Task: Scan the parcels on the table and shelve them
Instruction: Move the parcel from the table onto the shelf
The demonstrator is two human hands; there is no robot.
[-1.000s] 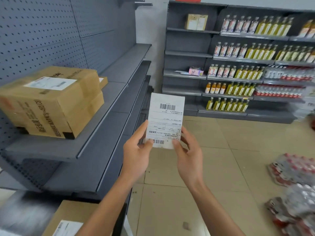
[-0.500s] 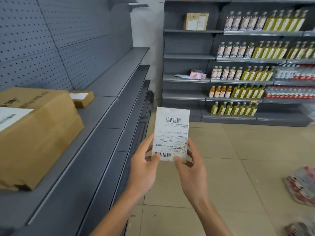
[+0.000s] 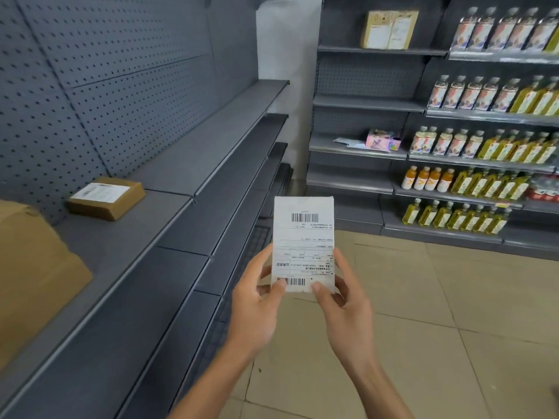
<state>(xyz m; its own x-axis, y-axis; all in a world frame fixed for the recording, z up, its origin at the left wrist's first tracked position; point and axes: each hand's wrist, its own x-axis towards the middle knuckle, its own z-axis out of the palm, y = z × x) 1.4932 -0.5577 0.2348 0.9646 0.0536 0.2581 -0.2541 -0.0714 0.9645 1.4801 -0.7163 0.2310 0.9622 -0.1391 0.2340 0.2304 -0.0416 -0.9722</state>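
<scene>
Holding up a white shipping label (image 3: pixel 304 243) in front of the grey shelving, the left hand (image 3: pixel 257 300) and right hand (image 3: pixel 344 300) each pinch a bottom corner between thumb and curled fingers (barcode at the top, print looks upside down). Over on the left, a small flat parcel (image 3: pixel 106 198) lies on the upper grey shelf (image 3: pixel 181 164) by the pegboard, with a big cardboard box (image 3: pixel 33 273) nearer on the same shelf, cut off by the frame. Far right shelves carry rows of drink bottles (image 3: pixel 496 146) and another carton (image 3: pixel 390 30) up top.
</scene>
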